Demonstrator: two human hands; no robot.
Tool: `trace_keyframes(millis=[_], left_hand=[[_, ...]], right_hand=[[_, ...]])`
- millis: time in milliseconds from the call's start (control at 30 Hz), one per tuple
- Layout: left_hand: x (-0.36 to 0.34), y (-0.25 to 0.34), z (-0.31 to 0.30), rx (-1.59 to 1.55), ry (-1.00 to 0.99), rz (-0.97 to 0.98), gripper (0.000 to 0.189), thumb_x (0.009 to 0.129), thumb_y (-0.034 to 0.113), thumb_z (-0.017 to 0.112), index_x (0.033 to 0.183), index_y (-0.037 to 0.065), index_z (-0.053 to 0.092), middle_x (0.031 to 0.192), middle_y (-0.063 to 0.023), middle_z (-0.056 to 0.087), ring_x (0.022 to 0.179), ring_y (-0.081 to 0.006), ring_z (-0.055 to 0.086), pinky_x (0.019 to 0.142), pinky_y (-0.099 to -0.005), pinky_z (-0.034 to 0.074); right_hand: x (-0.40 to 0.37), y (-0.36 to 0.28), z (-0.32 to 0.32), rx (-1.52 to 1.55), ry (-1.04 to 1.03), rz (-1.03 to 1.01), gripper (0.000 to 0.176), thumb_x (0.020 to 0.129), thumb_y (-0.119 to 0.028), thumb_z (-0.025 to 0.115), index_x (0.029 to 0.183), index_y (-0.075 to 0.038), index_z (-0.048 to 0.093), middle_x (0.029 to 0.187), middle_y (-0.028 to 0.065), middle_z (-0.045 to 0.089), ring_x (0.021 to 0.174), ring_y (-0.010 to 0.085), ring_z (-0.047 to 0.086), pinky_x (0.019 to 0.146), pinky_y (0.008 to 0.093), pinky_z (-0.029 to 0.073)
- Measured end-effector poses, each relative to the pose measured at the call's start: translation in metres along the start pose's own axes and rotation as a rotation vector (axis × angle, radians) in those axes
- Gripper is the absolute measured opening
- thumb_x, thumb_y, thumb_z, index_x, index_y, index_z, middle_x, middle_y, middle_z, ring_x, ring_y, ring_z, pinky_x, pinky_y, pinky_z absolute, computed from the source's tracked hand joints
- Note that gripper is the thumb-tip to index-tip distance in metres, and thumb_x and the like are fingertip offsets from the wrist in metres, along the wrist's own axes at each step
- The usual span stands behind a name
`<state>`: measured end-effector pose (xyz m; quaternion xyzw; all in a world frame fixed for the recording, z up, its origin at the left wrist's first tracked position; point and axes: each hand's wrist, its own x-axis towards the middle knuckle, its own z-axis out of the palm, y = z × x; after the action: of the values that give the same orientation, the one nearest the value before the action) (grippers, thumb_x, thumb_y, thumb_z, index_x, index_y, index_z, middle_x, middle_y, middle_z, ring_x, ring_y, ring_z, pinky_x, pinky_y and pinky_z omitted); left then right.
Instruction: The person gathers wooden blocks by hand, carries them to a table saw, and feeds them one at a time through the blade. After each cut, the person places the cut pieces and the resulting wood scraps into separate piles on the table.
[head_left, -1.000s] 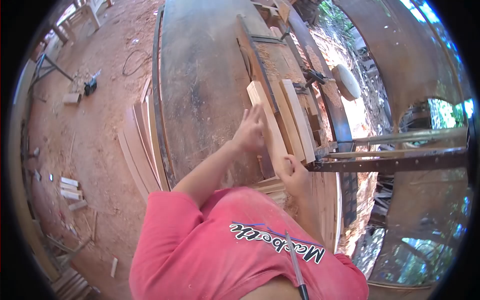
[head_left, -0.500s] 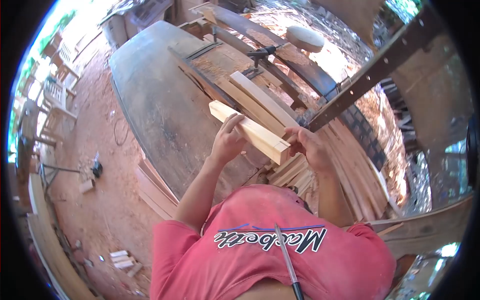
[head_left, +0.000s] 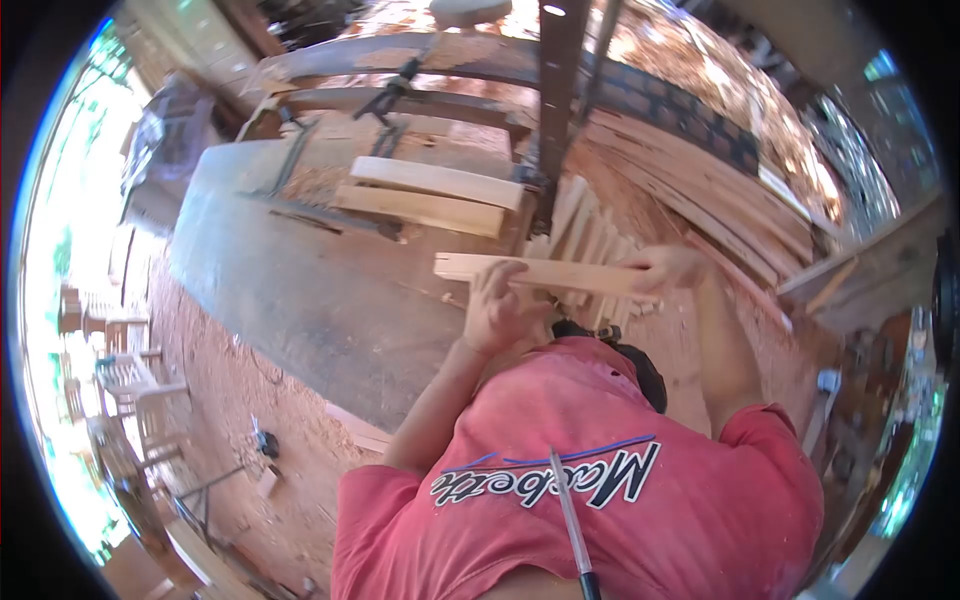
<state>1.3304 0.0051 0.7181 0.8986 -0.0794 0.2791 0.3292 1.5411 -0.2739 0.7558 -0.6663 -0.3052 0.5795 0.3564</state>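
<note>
A pale, squared length of wood (head_left: 575, 272) is held nearly level in front of my chest, above the near edge of the metal-topped bench (head_left: 290, 250). My left hand (head_left: 497, 308) has its fingers bent over the near side of the piece, towards its left end. The right end is gripped by my right hand (head_left: 668, 268), slightly blurred, with its fingers closed round the wood. Just beyond, two more pale wood pieces (head_left: 420, 208) lie side by side on the bench.
A dark upright post (head_left: 556, 120) rises behind the bench. Black clamps (head_left: 390, 92) sit at its far side. Long planks (head_left: 710, 195) are stacked at the right, with shorter sticks (head_left: 580, 225) beside them. Plastic chairs (head_left: 150, 400) stand at left. A pen (head_left: 570, 510) hangs over my shirt.
My view has swung to the right. The held wood has turned from slanted to nearly level, and my right hand has come up and round its right end.
</note>
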Motion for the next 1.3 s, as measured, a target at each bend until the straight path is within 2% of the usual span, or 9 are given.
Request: trace_keyframes(millis=[233, 367, 433, 767, 933, 1067, 1200, 1267, 1300], left_hand=[[0.023, -0.063, -0.015, 0.206, 0.073, -0.237, 0.028, 0.08, 0.018, 0.075, 0.079, -0.008, 0.064, 0.125, -0.024, 0.058, 0.114, -0.0433, 0.054, 0.097, -0.0502, 0.044], [0.02, -0.08, -0.005, 0.378, 0.014, -0.317, 0.031, 0.085, 0.019, 0.069, 0.084, -0.012, 0.064, 0.135, -0.0287, 0.049, 0.117, -0.0475, 0.051, 0.1, -0.0513, 0.042], [0.012, -0.082, 0.011, 0.244, -0.003, -0.469, 0.036, 0.09, 0.019, 0.063, 0.082, -0.016, 0.062, 0.146, -0.0324, 0.035, 0.124, -0.0505, 0.045, 0.104, -0.0517, 0.039], [-0.005, -0.072, 0.018, 0.26, -0.079, -0.511, 0.04, 0.097, 0.018, 0.052, 0.08, -0.017, 0.06, 0.155, -0.0298, 0.024, 0.131, -0.0505, 0.039, 0.106, -0.0493, 0.036], [-0.005, -0.069, 0.018, 0.138, -0.02, -0.6, 0.038, 0.099, 0.019, 0.049, 0.085, -0.014, 0.062, 0.156, -0.0247, 0.027, 0.134, -0.0467, 0.038, 0.108, -0.0471, 0.034], [-0.01, -0.053, 0.017, 0.205, 0.019, -0.576, 0.038, 0.1, 0.022, 0.046, 0.105, -0.011, 0.063, 0.154, -0.0227, 0.032, 0.135, -0.0454, 0.037, 0.112, -0.0474, 0.029], [-0.029, -0.039, 0.02, 0.252, -0.116, -0.659, 0.047, 0.101, 0.028, 0.042, 0.131, -0.007, 0.052, 0.145, -0.0228, 0.045, 0.137, -0.0416, 0.037, 0.115, -0.048, 0.024], [-0.03, -0.03, 0.019, 0.176, -0.042, -0.704, 0.049, 0.102, 0.029, 0.041, 0.136, -0.006, 0.049, 0.142, -0.023, 0.048, 0.138, -0.0401, 0.037, 0.116, -0.0484, 0.023], [-0.029, -0.025, 0.016, 0.096, -0.039, -0.735, 0.048, 0.102, 0.029, 0.042, 0.134, -0.005, 0.051, 0.141, -0.023, 0.049, 0.138, -0.0391, 0.037, 0.116, -0.0479, 0.024]], right_hand=[[-0.142, 0.106, -0.033, 0.269, 0.316, 0.091, 0.055, 0.081, -0.027, 0.07, 0.128, 0.001, 0.061, 0.12, 0.0121, 0.065, 0.11, 0.0195, 0.06, 0.093, 0.0323, 0.047], [-0.076, 0.201, 0.009, -0.031, 0.609, 0.496, 0.05, 0.072, -0.03, 0.076, 0.114, -0.003, 0.07, 0.103, 0.0167, 0.072, 0.091, 0.0278, 0.068, 0.081, 0.0379, 0.053], [-0.018, 0.256, 0.025, -0.259, 0.468, 0.712, 0.041, 0.069, -0.032, 0.076, 0.102, -0.007, 0.075, 0.095, 0.0152, 0.073, 0.083, 0.021, 0.068, 0.078, 0.0345, 0.052], [0.047, 0.361, 0.063, -0.226, 0.49, 0.749, 0.046, 0.079, -0.039, 0.065, 0.103, -0.001, 0.072, 0.105, 0.0227, 0.069, 0.101, 0.0361, 0.067, 0.086, 0.0429, 0.052], [0.077, 0.315, 0.078, -0.315, 0.485, 0.682, 0.054, 0.086, -0.048, 0.056, 0.112, -0.003, 0.069, 0.109, 0.0228, 0.068, 0.102, 0.0393, 0.065, 0.088, 0.0422, 0.051], [0.092, 0.139, 0.019, -0.222, -0.012, 0.361, 0.059, 0.091, -0.052, 0.055, 0.115, 0.0, 0.066, 0.104, 0.019, 0.07, 0.093, 0.0304, 0.067, 0.085, 0.036, 0.051], [0.119, -0.026, 0.025, 0.171, 0.041, -0.311, 0.034, 0.087, -0.025, 0.068, 0.109, 0.0, 0.065, 0.084, 0.011, 0.063, 0.086, 0.0184, 0.064, 0.077, 0.0316, 0.05], [0.14, -0.086, 0.034, -0.241, 0.511, -0.699, 0.041, 0.084, -0.021, 0.069, 0.118, -0.001, 0.062, 0.094, 0.0153, 0.066, 0.094, 0.0255, 0.065, 0.084, 0.035, 0.051], [0.158, -0.094, 0.03, -0.262, 0.488, -0.724, 0.041, 0.084, -0.021, 0.069, 0.118, -0.001, 0.062, 0.094, 0.0153, 0.066, 0.094, 0.0255, 0.065, 0.084, 0.035, 0.051]])
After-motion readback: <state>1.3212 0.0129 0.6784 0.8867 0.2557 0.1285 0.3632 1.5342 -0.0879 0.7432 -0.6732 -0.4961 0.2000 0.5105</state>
